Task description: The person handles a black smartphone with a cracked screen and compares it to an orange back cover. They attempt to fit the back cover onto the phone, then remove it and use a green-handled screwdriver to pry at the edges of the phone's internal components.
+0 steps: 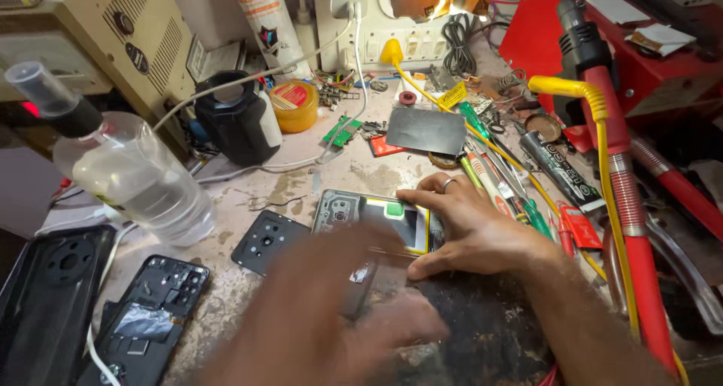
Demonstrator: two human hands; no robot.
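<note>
Right hand (pixel 471 231), ring on finger, pressed flat on opened phone (pixel 376 220) at frame centre, fingers spread, thumb along lower edge, nothing gripped. Left hand (pixel 339 318) blurred, lower centre, over phone's near end; grip impossible to tell. Loose camera cover (pixel 265 241) just left of phone. Plastic bottle (pixel 128 167) upper left. Phone frame (pixel 154 311) lower left. Screwdrivers (pixel 512 183) right of hand.

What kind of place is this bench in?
Most likely a phone repair bench. The right hand rests on an opened phone with its insides exposed, black plastic phone back covers lie at the left, and a red-handled hot-air tool with a yellow coiled cord sits among loose screwdrivers.
</note>
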